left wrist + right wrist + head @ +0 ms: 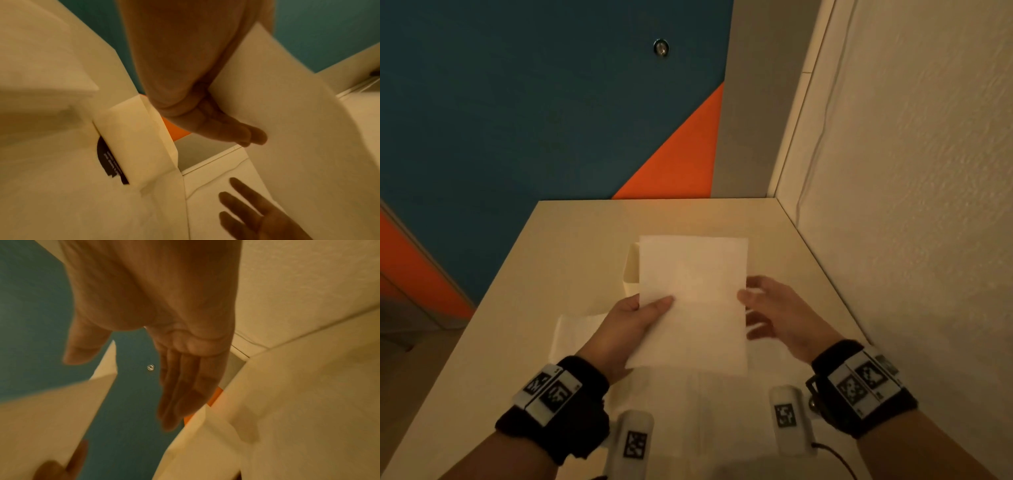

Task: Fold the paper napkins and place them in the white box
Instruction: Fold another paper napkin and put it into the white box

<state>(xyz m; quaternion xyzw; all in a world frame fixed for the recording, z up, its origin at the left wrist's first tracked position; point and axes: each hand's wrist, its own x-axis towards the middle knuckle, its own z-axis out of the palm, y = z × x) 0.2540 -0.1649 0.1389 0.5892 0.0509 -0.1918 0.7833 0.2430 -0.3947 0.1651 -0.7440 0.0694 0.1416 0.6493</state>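
Left hand (633,322): pinches napkin (693,301) at its left edge, thumb on top.
Right hand (774,308): fingers spread, holding nothing, just beside napkin's right edge.
Napkin: held flat above table (571,246), over box (631,270).
Box: mid-table, mostly hidden.

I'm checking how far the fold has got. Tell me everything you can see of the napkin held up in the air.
The napkin is a plain white paper rectangle, thin and soft-looking, held up flat above the table with its long side running away from the person. The left hand pinches its left edge, thumb on top, fingers beneath. The right hand is spread open at its right edge; contact cannot be told. It hides most of the white box behind it.
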